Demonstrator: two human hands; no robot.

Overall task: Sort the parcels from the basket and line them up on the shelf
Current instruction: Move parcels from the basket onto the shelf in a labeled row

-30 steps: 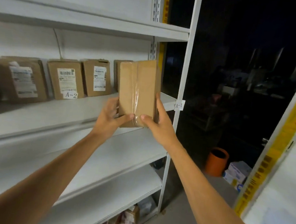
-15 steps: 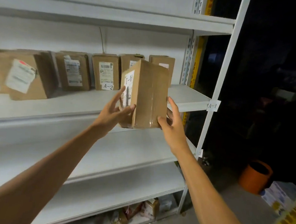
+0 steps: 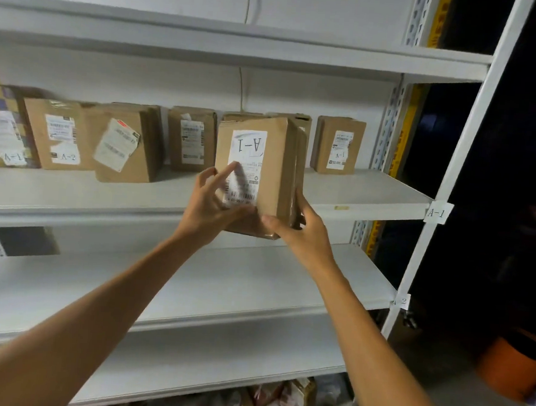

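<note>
Two bare arms are seen, cut off by the bottom edge of the view. The left forearm (image 3: 93,317) and the right forearm (image 3: 376,353) are shown uncovered along their whole visible length, up to the wrists. They are rendered broad near the camera and narrowed toward the wrists by the wide lens, and a slim, smooth outline is kept by both. The left hand (image 3: 209,211) and the right hand (image 3: 302,233) are likewise left bare, and long, slender fingers are displayed on each. The fingers of the left hand are smeared by blur, so finer detail there cannot be told
</note>
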